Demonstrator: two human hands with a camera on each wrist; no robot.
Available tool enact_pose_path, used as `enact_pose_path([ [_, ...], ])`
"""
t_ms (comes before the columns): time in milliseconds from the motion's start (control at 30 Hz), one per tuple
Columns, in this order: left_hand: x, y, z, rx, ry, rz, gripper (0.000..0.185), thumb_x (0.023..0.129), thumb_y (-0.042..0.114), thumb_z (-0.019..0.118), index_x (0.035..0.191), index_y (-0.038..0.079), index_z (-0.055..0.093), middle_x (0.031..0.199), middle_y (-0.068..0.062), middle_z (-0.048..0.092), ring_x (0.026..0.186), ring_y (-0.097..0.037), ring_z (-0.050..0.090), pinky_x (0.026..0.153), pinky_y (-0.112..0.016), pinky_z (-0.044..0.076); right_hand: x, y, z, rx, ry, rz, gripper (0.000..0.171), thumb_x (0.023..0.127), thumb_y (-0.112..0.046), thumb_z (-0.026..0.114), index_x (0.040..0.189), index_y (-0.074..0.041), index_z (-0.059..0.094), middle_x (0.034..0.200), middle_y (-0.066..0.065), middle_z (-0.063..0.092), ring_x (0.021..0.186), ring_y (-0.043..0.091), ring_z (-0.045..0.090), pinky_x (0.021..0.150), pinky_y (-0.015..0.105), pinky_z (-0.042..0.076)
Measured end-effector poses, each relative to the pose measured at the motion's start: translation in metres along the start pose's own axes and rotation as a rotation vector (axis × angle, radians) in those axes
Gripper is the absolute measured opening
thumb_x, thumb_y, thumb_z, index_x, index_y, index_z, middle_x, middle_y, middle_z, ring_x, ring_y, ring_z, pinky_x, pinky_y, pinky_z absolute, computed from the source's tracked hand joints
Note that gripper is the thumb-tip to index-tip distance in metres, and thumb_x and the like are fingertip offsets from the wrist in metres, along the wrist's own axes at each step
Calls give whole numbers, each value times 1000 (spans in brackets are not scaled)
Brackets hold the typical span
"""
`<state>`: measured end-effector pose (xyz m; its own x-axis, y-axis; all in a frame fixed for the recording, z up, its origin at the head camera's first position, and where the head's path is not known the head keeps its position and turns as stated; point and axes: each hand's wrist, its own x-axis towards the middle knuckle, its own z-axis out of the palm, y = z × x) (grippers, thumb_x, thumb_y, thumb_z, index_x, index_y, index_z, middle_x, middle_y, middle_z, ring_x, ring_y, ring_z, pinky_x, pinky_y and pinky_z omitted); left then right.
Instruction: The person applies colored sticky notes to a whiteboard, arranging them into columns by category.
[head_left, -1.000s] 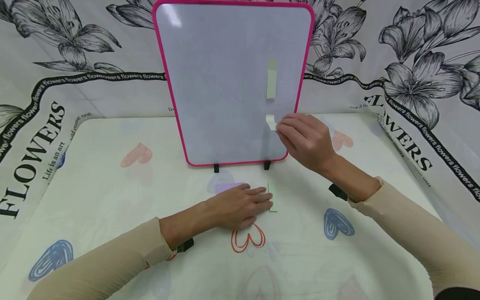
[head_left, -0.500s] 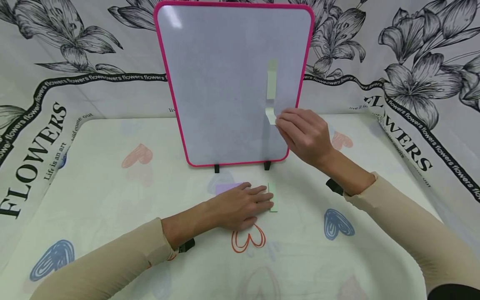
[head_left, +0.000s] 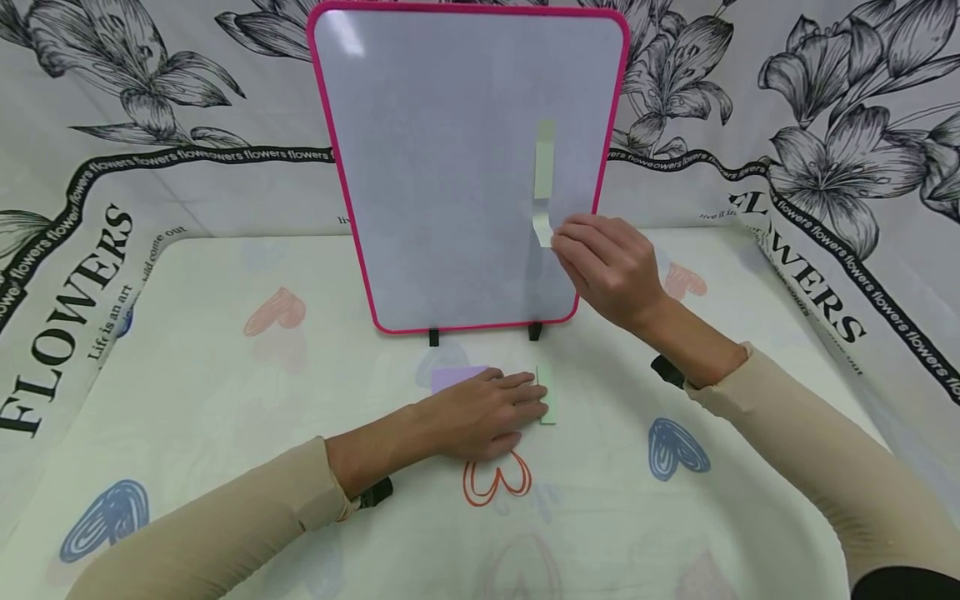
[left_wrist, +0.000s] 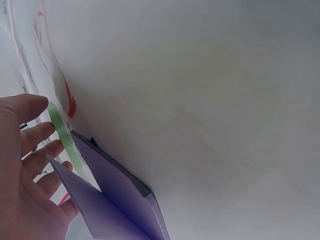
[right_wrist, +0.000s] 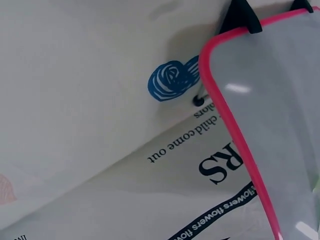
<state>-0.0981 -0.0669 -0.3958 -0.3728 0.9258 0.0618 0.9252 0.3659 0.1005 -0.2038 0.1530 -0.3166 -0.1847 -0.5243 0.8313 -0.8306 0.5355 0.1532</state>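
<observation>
In the head view, my right hand [head_left: 606, 271] pinches the lower corner of a pale green sticky strip [head_left: 542, 231]. The strip is held at the white face of an upright whiteboard [head_left: 442, 183], just under a longer green strip [head_left: 543, 162] on the board; I cannot tell whether its top touches. My left hand [head_left: 487, 414] lies with fingers extended over a purple sticky pad [head_left: 452, 378], mostly hidden beneath it. Its fingertips reach a light green strip pad [head_left: 548, 400]. In the left wrist view, the purple pad [left_wrist: 107, 195] has its top sheet lifted from the rest. The right wrist view leaves the right hand out.
The board has a pink frame [right_wrist: 235, 125] and stands on small black feet [head_left: 534, 331]. Under it spreads a pale tablecloth [head_left: 360, 542] with printed hearts. Behind hangs a floral cloth [head_left: 225, 192] with black lettering.
Over the first half second my right hand and the pinched strip rose slightly, toward the strip above. Since then they have stayed almost still. My left hand has hardly moved.
</observation>
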Motion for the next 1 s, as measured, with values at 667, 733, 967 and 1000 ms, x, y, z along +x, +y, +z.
enact_pose_path([
  [667, 26, -52, -62, 97, 611, -272, 22, 89, 3, 56, 102, 1, 73, 97, -9, 72, 89, -24, 69, 80, -38, 55, -9, 2, 6, 0, -57, 22, 12, 83, 1, 77, 95, 0, 75, 93, 15, 74, 90, 32, 69, 78, 45, 58],
  [733, 30, -60, -71, 123, 652, -295, 27, 89, 1, 54, 109, -1, 72, 106, -12, 72, 99, -26, 68, 84, -39, 55, -9, 1, 7, -1, -56, 19, 13, 82, 1, 77, 95, 1, 75, 93, 15, 74, 90, 31, 69, 79, 45, 58],
  [967, 39, -76, -85, 224, 531, -286, 39, 96, 2, 48, 131, 1, 63, 133, -13, 63, 125, -28, 57, 100, -42, 47, -11, 1, 10, -12, -76, 10, 19, 79, 1, 81, 96, 1, 76, 93, 16, 74, 90, 31, 70, 81, 44, 58],
  [1000, 40, -77, -86, 233, 519, -286, 39, 96, 2, 48, 132, 1, 63, 134, -12, 63, 126, -28, 56, 100, -42, 46, -11, 1, 10, -14, -81, 9, 18, 79, 1, 81, 96, 1, 76, 93, 16, 74, 90, 31, 70, 81, 44, 58],
])
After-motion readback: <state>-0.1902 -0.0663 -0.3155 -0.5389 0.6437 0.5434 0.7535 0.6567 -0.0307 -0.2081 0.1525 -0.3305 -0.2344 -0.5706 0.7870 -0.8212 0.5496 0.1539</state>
